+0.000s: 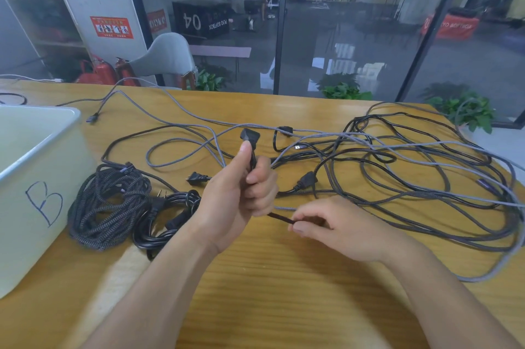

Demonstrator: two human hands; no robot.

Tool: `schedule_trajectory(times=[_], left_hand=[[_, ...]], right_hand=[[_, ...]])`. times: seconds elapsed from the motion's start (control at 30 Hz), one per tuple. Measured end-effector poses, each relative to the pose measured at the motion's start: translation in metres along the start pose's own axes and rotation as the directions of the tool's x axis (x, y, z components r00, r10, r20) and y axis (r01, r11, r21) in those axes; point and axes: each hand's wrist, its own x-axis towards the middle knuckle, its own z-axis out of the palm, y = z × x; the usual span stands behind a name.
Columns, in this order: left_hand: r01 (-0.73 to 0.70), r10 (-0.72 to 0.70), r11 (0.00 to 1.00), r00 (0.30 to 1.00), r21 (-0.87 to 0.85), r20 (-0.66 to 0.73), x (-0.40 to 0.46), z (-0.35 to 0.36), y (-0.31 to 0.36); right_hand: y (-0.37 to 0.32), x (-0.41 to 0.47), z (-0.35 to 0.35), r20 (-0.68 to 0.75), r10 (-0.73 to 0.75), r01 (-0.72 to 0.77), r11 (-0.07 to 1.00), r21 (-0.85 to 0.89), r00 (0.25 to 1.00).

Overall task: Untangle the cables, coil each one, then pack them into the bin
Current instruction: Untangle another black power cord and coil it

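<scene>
Left hand: your left hand is curled round a black power cable just below its plug, thumb pressed up along the cord.
Right hand: your right hand pinches the same cable a little further down, fingertips closed on it, low over the table.
Cable position: it runs from your hands into the loose tangle spread to your right.
Plug direction: the plug points up and away from you; the held stretch slants down toward your right.
Snag risk: pull hard and the grey braided cables crossing it could cinch into a knot — I'd judge slow feeding safer.
Drag risk: the moving line may catch the stray plugs nearby.
Done piles: two coils lie beside the bin — not yet packed.
</scene>
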Motion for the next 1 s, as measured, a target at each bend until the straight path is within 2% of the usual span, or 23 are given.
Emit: schedule_trajectory(times=[0.07,0.13,0.2,0.23,0.3,0.33,0.4,0.47,0.5,0.57,0.63,0.7,0.77,0.83,0.87,0.93,1.0], left_hand=[[0.002,-0.004,0.999,0.999,-0.041,-0.052,0.000,-0.001,0.002],[0.016,-0.025,0.997,0.992,-0.073,-0.122,0.000,-0.002,0.004],[0.028,-0.045,0.995,0.984,-0.100,-0.171,0.001,-0.002,0.005],[0.029,-0.052,0.992,0.981,-0.123,-0.185,0.001,-0.003,0.007],[0.036,-0.070,0.983,0.979,-0.178,-0.189,0.001,-0.007,0.009],[0.050,-0.084,0.980,0.981,-0.192,-0.173,0.000,-0.008,0.010],[0.094,-0.115,0.981,0.987,-0.171,-0.112,0.000,-0.006,0.008],[0.126,-0.131,0.987,0.990,-0.101,-0.048,-0.002,-0.001,0.004],[0.131,-0.132,0.990,0.991,-0.051,-0.029,-0.002,0.001,0.003],[0.119,-0.119,0.991,0.993,0.068,-0.003,-0.002,0.004,0.000],[0.095,-0.101,0.976,0.995,0.195,0.025,0.000,0.005,-0.004],[0.088,-0.106,0.948,0.993,0.307,0.043,0.001,0.009,-0.011],[0.110,-0.124,0.917,0.992,0.384,0.012,0.002,0.013,-0.018],[0.119,-0.110,0.887,0.993,0.447,-0.046,0.003,0.014,-0.024],[0.117,-0.093,0.874,0.993,0.472,-0.073,0.004,0.013,-0.025],[0.102,-0.052,0.862,0.992,0.496,-0.112,0.006,0.012,-0.027],[0.076,-0.001,0.846,0.990,0.528,-0.141,0.008,0.012,-0.028]], right_hand=[[0.007,-0.001,-0.006,-0.121,0.011,-0.039,0.970,-0.239,0.993],[0.011,0.002,-0.013,-0.257,-0.079,-0.017,0.936,-0.351,0.963],[0.015,-0.004,-0.018,-0.334,-0.148,0.044,0.953,-0.299,0.931],[0.014,-0.009,-0.022,-0.318,-0.141,0.076,0.975,-0.209,0.937],[0.009,-0.018,-0.030,-0.177,-0.054,0.057,0.998,0.013,0.983],[0.010,-0.019,-0.031,-0.128,-0.037,0.044,0.998,0.053,0.991],[0.018,-0.015,-0.030,-0.212,-0.046,0.035,0.998,-0.055,0.976],[0.021,-0.008,-0.026,-0.394,-0.068,-0.042,0.963,-0.265,0.917],[0.019,-0.005,-0.024,-0.508,-0.070,-0.116,0.939,-0.324,0.859],[0.008,-0.001,-0.021,-0.716,-0.092,-0.246,0.903,-0.353,0.692],[-0.002,0.002,-0.015,-0.789,-0.082,-0.271,0.913,-0.304,0.608],[-0.008,0.008,-0.005,-0.772,0.029,-0.199,0.972,-0.127,0.635],[-0.013,0.015,-0.002,-0.689,0.174,-0.044,0.978,0.203,0.704],[-0.020,0.016,-0.003,-0.535,0.291,0.081,0.821,0.566,0.793],[-0.022,0.015,-0.004,-0.463,0.292,0.098,0.753,0.651,0.837],[-0.023,0.012,-0.003,-0.428,0.226,0.104,0.776,0.623,0.875],[-0.025,0.010,0.000,-0.502,0.160,0.163,0.826,0.540,0.850]])
